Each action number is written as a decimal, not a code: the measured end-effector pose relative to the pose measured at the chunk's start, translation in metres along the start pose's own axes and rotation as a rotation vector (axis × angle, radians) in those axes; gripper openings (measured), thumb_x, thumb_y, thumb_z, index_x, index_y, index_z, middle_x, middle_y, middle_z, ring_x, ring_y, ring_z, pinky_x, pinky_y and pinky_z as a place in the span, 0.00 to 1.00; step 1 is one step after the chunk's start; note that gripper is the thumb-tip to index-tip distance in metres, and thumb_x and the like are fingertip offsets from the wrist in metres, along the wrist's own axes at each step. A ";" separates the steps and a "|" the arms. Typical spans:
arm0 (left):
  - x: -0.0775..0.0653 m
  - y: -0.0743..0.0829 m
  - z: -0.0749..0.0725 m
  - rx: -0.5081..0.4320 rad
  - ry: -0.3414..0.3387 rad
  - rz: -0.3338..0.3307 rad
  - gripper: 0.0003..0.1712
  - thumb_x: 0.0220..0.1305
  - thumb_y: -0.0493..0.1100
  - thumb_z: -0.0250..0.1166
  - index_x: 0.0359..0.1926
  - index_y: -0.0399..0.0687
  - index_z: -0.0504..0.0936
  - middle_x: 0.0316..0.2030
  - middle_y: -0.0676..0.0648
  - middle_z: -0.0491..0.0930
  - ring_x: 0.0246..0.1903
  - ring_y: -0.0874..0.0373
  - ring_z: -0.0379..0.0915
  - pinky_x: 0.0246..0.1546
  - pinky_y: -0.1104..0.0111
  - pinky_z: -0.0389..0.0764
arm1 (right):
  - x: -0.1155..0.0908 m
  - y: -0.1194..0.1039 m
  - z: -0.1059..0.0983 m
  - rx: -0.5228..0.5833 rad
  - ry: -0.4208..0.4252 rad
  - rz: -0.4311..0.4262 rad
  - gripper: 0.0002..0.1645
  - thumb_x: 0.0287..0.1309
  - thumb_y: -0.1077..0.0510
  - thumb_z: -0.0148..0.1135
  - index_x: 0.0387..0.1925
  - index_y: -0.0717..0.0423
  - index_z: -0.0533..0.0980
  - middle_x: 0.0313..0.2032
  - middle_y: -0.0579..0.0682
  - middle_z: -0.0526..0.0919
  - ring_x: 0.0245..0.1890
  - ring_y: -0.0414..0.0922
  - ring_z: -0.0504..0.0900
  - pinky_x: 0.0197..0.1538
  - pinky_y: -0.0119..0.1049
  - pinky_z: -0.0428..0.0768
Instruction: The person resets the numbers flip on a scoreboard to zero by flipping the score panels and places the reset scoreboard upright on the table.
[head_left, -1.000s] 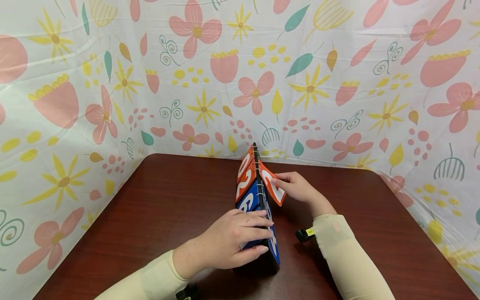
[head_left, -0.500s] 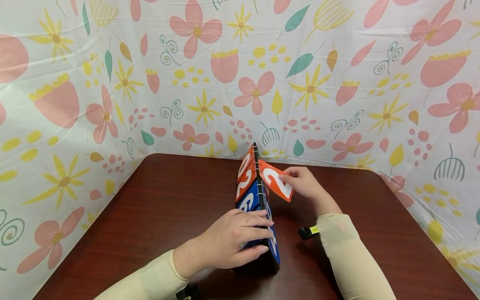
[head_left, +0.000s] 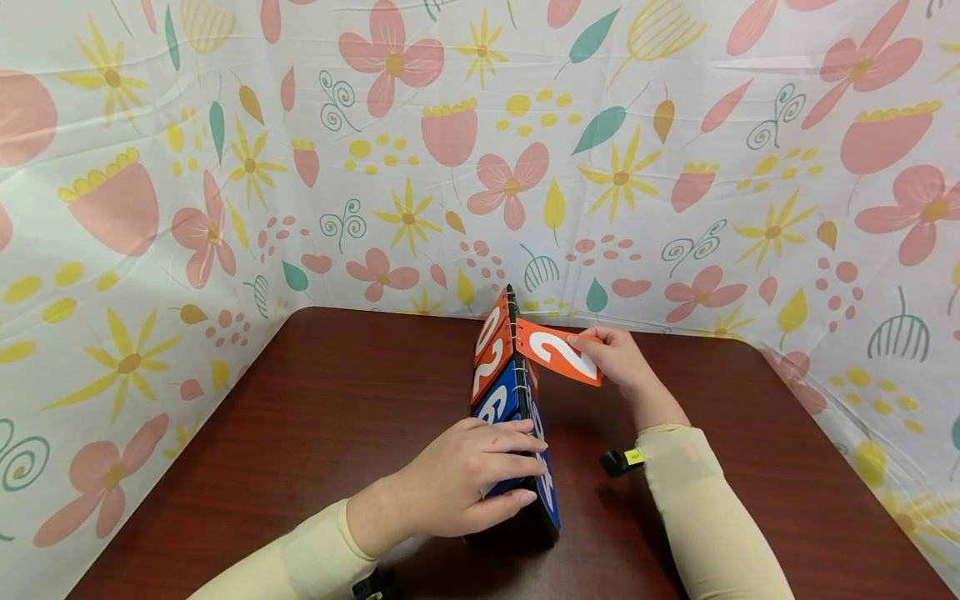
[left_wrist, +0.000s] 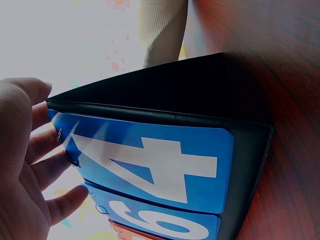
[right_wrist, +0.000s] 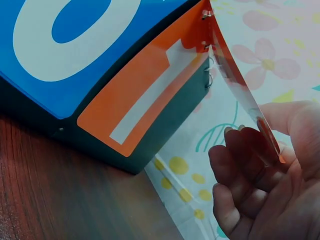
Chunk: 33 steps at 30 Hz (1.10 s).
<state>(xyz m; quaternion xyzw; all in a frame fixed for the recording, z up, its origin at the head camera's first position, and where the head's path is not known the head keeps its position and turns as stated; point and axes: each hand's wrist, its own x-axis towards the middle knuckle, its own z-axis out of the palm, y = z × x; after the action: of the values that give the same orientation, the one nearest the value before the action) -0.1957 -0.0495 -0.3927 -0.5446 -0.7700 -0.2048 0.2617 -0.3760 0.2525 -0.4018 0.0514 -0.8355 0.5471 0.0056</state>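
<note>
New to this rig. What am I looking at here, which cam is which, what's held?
No machine here: it's a person's two bare hands. The wide picture comes from a camera worn on the head, looking forward and down. The other two come from cameras worn on the wrists, one showing each hand's work.

On the dark wooden table stands a black, tent-shaped flip scoreboard with orange and blue number cards on rings. The left hand rests across its top ridge, at the near end. The right hand pinches an orange card marked 2, lifted away from the side. Floral cloth hangs behind.
</note>
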 end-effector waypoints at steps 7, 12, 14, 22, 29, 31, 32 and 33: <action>0.000 0.000 0.001 0.006 0.006 0.007 0.18 0.75 0.52 0.63 0.55 0.53 0.92 0.61 0.52 0.87 0.71 0.56 0.77 0.68 0.62 0.74 | 0.000 0.001 0.001 0.011 0.004 -0.019 0.33 0.66 0.39 0.67 0.49 0.68 0.84 0.31 0.44 0.86 0.27 0.40 0.82 0.31 0.31 0.81; 0.000 0.000 0.001 0.004 0.004 0.006 0.19 0.75 0.53 0.62 0.55 0.53 0.92 0.61 0.52 0.86 0.71 0.56 0.76 0.68 0.61 0.75 | -0.002 0.000 0.001 0.011 0.007 -0.031 0.34 0.67 0.41 0.67 0.51 0.70 0.84 0.33 0.44 0.85 0.29 0.38 0.81 0.32 0.30 0.80; 0.000 0.000 0.001 0.005 0.005 0.006 0.19 0.75 0.53 0.62 0.55 0.53 0.92 0.61 0.52 0.87 0.71 0.56 0.76 0.67 0.61 0.75 | -0.002 -0.001 0.000 0.017 0.003 -0.030 0.33 0.67 0.41 0.67 0.52 0.71 0.84 0.33 0.44 0.85 0.29 0.38 0.81 0.32 0.30 0.80; 0.000 0.000 0.000 0.014 0.000 0.004 0.19 0.75 0.53 0.62 0.56 0.53 0.92 0.61 0.52 0.87 0.71 0.57 0.76 0.67 0.62 0.75 | -0.003 -0.002 0.001 0.029 -0.013 -0.011 0.33 0.68 0.41 0.66 0.55 0.69 0.83 0.35 0.46 0.85 0.29 0.39 0.81 0.32 0.32 0.81; 0.000 0.001 0.000 0.007 -0.008 -0.001 0.19 0.75 0.53 0.62 0.56 0.53 0.92 0.61 0.52 0.86 0.71 0.57 0.76 0.67 0.62 0.75 | -0.002 -0.001 0.004 0.031 -0.009 0.001 0.33 0.68 0.40 0.66 0.54 0.68 0.83 0.36 0.47 0.84 0.29 0.40 0.81 0.33 0.34 0.81; 0.000 0.001 0.000 0.006 -0.009 -0.002 0.19 0.75 0.53 0.62 0.56 0.54 0.92 0.61 0.52 0.86 0.71 0.57 0.76 0.67 0.62 0.75 | -0.002 0.000 0.004 0.041 -0.013 0.001 0.33 0.68 0.40 0.66 0.54 0.68 0.83 0.36 0.47 0.84 0.28 0.40 0.80 0.32 0.34 0.81; 0.000 0.001 0.000 0.006 -0.009 -0.002 0.19 0.75 0.53 0.62 0.56 0.54 0.92 0.61 0.52 0.86 0.71 0.57 0.76 0.67 0.62 0.75 | -0.002 0.000 0.004 0.045 -0.015 -0.001 0.34 0.68 0.40 0.66 0.54 0.68 0.83 0.36 0.48 0.85 0.28 0.40 0.80 0.32 0.34 0.80; 0.000 0.001 0.000 0.006 -0.009 -0.002 0.19 0.75 0.53 0.62 0.56 0.54 0.92 0.61 0.52 0.86 0.71 0.57 0.76 0.67 0.62 0.75 | -0.002 0.000 0.004 0.048 -0.017 0.000 0.34 0.68 0.40 0.66 0.54 0.69 0.83 0.36 0.49 0.85 0.28 0.40 0.80 0.31 0.33 0.80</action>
<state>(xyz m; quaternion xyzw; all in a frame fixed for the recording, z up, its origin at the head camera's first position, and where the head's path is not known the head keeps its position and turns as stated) -0.1951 -0.0496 -0.3926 -0.5441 -0.7722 -0.2005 0.2597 -0.3739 0.2488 -0.4036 0.0562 -0.8221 0.5665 -0.0030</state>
